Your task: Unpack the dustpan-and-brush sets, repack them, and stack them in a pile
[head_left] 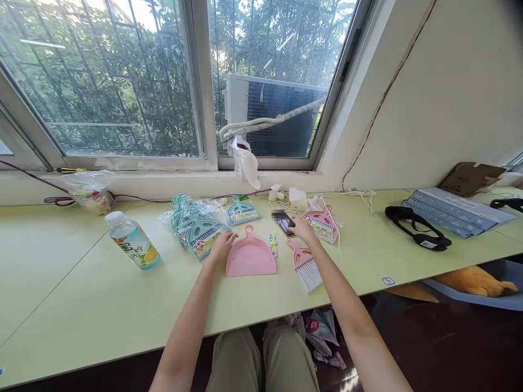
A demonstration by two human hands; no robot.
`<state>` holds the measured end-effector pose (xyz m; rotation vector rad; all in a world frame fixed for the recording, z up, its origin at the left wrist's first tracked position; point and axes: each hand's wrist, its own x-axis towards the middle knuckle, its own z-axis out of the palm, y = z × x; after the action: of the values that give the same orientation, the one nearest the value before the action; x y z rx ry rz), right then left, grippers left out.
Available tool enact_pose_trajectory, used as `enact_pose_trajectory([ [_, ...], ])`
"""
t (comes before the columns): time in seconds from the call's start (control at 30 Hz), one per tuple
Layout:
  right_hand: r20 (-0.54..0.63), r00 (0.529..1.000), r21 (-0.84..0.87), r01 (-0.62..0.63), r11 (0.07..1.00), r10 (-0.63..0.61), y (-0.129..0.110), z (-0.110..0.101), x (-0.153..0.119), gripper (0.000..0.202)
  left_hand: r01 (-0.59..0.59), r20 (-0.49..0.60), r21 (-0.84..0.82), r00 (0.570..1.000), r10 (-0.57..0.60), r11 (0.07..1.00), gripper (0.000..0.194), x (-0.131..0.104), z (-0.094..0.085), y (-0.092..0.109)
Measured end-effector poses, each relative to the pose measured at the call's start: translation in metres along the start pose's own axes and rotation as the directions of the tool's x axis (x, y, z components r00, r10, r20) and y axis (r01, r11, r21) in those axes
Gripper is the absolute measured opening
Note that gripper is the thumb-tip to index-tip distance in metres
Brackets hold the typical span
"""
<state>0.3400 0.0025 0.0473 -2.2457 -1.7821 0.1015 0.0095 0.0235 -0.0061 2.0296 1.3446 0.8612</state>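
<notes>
One hand (222, 246) beside pink dustpan (251, 258)

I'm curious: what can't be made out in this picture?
All in the head view:
Pink brush with white bristles: right side, hidden by the right forearm.
Dark rectangular phone: far end, pixelated.
Yellow-green paper card: wording, too small.
Black device at far right: cut off by picture's edge.

Open way in at 6 o'clock of the pink dustpan (251, 260).
Bagged green sets (199, 226) block 10 o'clock, the phone (286, 224) 2 o'clock, the pink brush (304, 263) 3 o'clock.
</notes>
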Motion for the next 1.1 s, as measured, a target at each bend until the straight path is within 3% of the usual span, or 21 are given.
enact_pose_trajectory([
  [0.17, 0.157, 0.982, -0.011, -0.109, 0.994, 0.109, -0.006, 0.031, 0.045, 0.084, 0.011, -0.11, -0.006, 0.994, -0.011, 1.0, 0.049, 0.003, 0.003, -0.001],
  [0.27, 0.167, 0.974, -0.097, -0.14, 0.985, 0.155, -0.01, 0.048, 0.063, 0.102, 0.006, -0.124, -0.022, 0.992, -0.009, 1.0, 0.05, 0.009, 0.007, -0.007],
  [0.53, 0.016, 0.991, -0.035, -0.135, 0.99, 0.135, -0.006, 0.062, 0.081, 0.092, 0.045, -0.119, -0.046, 0.992, -0.05, 0.998, 0.046, 0.015, 0.011, -0.015],
  [0.73, -0.005, 0.97, -0.028, -0.242, 0.97, 0.242, -0.012, 0.07, 0.084, 0.092, 0.062, -0.11, -0.003, 0.992, -0.062, 0.998, 0.041, 0.013, 0.012, -0.008],
  [0.83, -0.038, 0.958, 0.0, -0.285, 0.959, 0.285, -0.013, 0.072, 0.083, 0.089, 0.054, -0.112, 0.007, 0.992, -0.053, 0.999, 0.041, 0.013, 0.012, -0.007],
  [1.1, -0.164, 0.951, 0.053, -0.256, 0.965, 0.261, -0.011, 0.072, 0.069, 0.072, 0.058, -0.092, 0.047, 0.994, -0.054, 0.997, 0.039, 0.014, 0.013, -0.009],
])
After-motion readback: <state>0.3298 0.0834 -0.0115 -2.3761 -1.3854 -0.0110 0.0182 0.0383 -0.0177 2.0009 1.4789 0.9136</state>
